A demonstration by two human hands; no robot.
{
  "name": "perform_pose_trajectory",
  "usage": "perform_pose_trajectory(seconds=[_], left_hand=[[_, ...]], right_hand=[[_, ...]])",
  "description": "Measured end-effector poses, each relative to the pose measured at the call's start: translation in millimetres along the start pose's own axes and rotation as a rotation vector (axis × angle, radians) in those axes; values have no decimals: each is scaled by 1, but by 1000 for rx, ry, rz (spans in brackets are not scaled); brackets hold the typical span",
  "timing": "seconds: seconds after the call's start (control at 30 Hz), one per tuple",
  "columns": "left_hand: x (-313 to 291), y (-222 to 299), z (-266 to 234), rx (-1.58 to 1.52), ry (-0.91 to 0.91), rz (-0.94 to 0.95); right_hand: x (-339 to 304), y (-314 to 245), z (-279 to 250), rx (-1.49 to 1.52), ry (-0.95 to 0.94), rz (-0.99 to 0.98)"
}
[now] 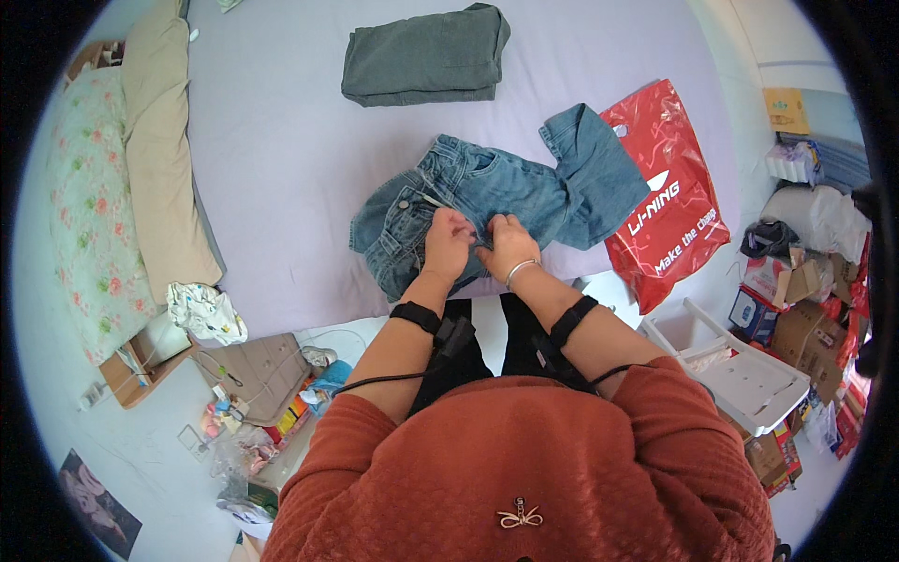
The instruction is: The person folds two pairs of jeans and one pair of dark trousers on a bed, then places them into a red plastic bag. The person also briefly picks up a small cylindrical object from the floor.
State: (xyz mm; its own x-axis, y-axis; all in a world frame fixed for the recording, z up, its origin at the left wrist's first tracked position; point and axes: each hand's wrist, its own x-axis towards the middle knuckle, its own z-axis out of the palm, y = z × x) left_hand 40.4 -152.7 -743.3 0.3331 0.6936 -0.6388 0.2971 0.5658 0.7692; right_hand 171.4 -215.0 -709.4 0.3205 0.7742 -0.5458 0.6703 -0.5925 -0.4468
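A pair of blue jeans [524, 192] lies rumpled near the front edge of the bed, the waistband and metal button toward the left and one leg bent back at the right. My left hand [449, 245] is closed, its fingers curled and pinching denim beside the open fly. Just to its right, my right hand [510, 248], with a silver bangle at the wrist, grips the denim between thumb and fingers. The fabric within both grips is partly hidden. Beyond the jeans rests a folded dark grey-green garment [426, 58]. A red plastic bag [670, 187] lies partly under the jeans' right end.
The bed [272, 178] has a pale lilac sheet. Along its left side are a beige cushion [164, 150] and a floral pillow [98, 206]. A white plastic stool [740, 370] stands at the right, near stacked cardboard boxes [810, 332]. Black straps with cables circle both forearms.
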Motion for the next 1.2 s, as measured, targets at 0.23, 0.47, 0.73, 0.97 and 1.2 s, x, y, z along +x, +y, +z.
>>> perform_pose_trajectory(seconds=[0.23,0.47,0.73,0.97,1.2], left_hand=[[-10,-5,-8,528,19,331],[-6,1,-19,577,-169,268],[-9,20,-20,509,-224,17],[-24,44,-14,1096,-124,488],[-35,82,-10,1192,19,509]], right_hand=[[7,-3,-6,32,-64,-59],[-14,-10,-15,61,-80,-145],[-22,-16,-23,67,-6,-214],[-29,-26,-36,21,-83,-261],[-26,-36,-49,112,16,-265]])
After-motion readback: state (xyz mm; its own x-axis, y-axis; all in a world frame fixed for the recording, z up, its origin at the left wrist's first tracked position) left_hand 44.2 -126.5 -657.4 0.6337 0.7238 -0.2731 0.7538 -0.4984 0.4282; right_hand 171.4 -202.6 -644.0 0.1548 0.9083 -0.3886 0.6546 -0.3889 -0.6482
